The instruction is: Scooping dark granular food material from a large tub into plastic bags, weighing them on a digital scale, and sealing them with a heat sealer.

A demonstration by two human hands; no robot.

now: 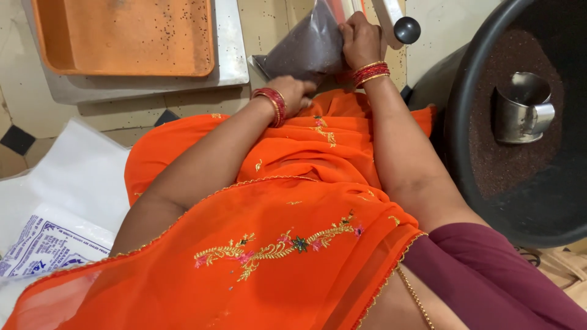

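Looking left to right, you see a shallow orange plastic tray (125,36) far left. Your left hand (292,93) grips the near bottom edge of a clear plastic pouch of dark seeds (306,49). Your right hand (361,40) clamps its far top. A steel mug (523,107) sits in a black round tub (468,110) right.

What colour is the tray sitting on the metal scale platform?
The tray is orange, speckled with tiny dark seeds; the head view shows it at upper left.
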